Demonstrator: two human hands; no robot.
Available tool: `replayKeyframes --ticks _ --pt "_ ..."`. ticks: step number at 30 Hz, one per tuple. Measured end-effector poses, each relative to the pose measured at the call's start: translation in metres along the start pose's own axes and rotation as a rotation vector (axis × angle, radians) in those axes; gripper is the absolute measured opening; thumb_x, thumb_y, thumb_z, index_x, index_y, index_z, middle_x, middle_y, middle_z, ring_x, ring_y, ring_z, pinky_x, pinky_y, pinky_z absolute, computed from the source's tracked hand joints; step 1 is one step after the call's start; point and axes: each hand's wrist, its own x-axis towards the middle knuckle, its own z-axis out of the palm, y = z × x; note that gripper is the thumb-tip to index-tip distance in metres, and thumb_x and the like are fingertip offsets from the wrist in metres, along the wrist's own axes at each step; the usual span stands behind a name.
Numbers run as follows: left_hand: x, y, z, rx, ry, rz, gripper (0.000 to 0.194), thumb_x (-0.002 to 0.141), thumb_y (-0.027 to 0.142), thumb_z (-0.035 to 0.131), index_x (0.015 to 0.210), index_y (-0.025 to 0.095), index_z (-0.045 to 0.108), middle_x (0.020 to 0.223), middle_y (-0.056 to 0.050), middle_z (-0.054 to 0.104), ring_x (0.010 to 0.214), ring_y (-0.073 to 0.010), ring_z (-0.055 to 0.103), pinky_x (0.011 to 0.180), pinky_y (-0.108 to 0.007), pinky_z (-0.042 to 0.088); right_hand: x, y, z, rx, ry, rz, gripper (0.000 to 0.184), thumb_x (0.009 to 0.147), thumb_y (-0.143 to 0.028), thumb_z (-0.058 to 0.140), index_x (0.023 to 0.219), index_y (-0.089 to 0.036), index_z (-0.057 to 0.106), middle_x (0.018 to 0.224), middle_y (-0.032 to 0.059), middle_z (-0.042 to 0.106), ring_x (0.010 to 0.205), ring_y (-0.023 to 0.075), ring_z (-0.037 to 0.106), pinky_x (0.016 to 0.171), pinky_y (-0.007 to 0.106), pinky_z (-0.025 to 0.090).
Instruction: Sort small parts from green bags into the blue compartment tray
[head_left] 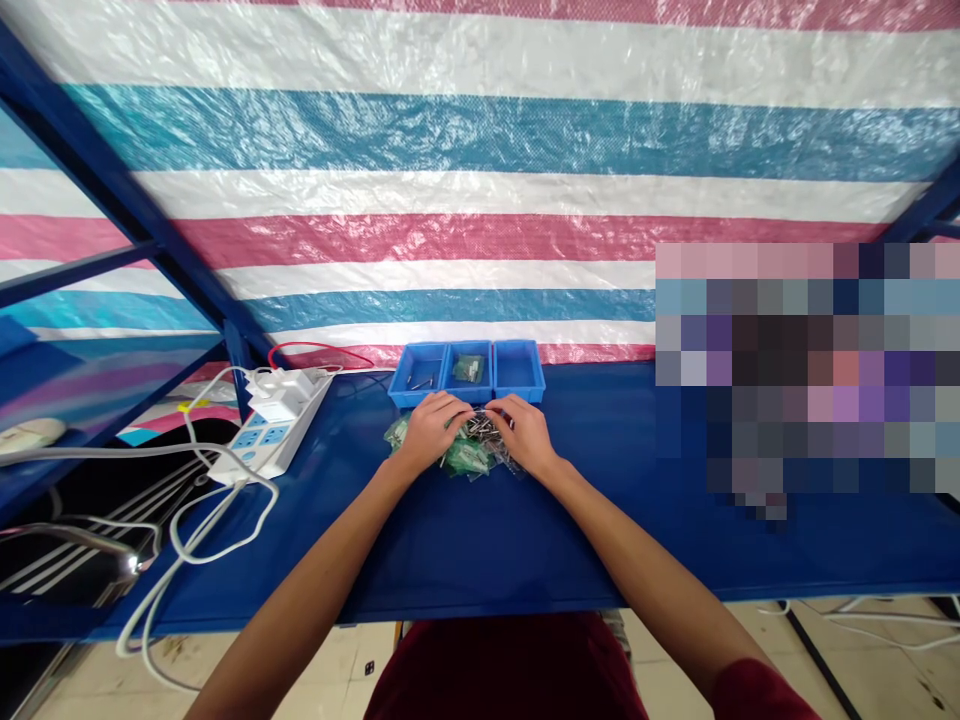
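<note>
We reach forward: our left forearm (334, 550) slants inward, and our right forearm (637, 545) does likewise. Our left hand (429, 428) and right hand (528, 432) are near each other, backs turned upward, with bent fingers (451, 403) almost meeting at their tips.

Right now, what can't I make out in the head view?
All in the head view:
Left hand and right hand: whatever they hold is too small to identify.
Metal pieces: partly covered by the hands; exact shapes too small.
Green packets: contents too small to read.
Blue table: right side partly masked by a pixelated block.
Right sleeve: cut off by the bottom edge.
</note>
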Motion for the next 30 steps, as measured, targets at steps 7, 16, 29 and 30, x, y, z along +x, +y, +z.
replayKeyframes --ticks 7,16,29,30 --pt "0.000 0.005 -0.002 -0.034 0.082 -0.011 0.019 0.092 0.025 0.053 0.078 0.018 0.063 0.073 -0.002 0.067 0.070 -0.0138 0.059 0.071 -0.027 0.046 0.000 -0.003 -0.002 0.025 0.041 -0.015 0.025 0.095 -0.031 0.046 0.085 -0.021 0.066 0.081 0.0035 0.066 0.075 0.0169 0.061 0.069 0.026 0.043" --pt "0.000 0.013 0.002 0.040 0.136 0.022 0.015 0.090 0.023 0.056 0.079 0.017 0.064 0.073 -0.003 0.068 0.067 -0.0134 0.060 0.069 -0.026 0.048 0.001 -0.005 -0.004 0.003 0.069 0.024 0.024 0.092 -0.028 0.048 0.075 -0.020 0.065 0.073 0.0028 0.065 0.069 0.0161 0.059 0.066 0.026 0.043" --pt "0.007 0.028 -0.004 -0.347 0.181 -0.391 0.025 0.085 0.040 0.061 0.075 0.018 0.070 0.069 -0.002 0.068 0.059 -0.0122 0.058 0.059 -0.024 0.049 0.000 -0.010 -0.004 0.069 0.049 0.041 0.028 0.094 -0.032 0.043 0.083 -0.020 0.066 0.080 0.0044 0.067 0.075 0.0169 0.061 0.073 0.027 0.047" --pt "0.007 0.028 -0.004 -0.367 0.182 -0.392 0.024 0.084 0.039 0.061 0.075 0.018 0.070 0.071 -0.002 0.069 0.061 -0.0127 0.059 0.059 -0.024 0.049 0.000 -0.008 -0.003 0.068 0.040 0.040 0.028 0.095 -0.032 0.043 0.084 -0.021 0.066 0.080 0.0044 0.067 0.076 0.0168 0.061 0.074 0.027 0.047"
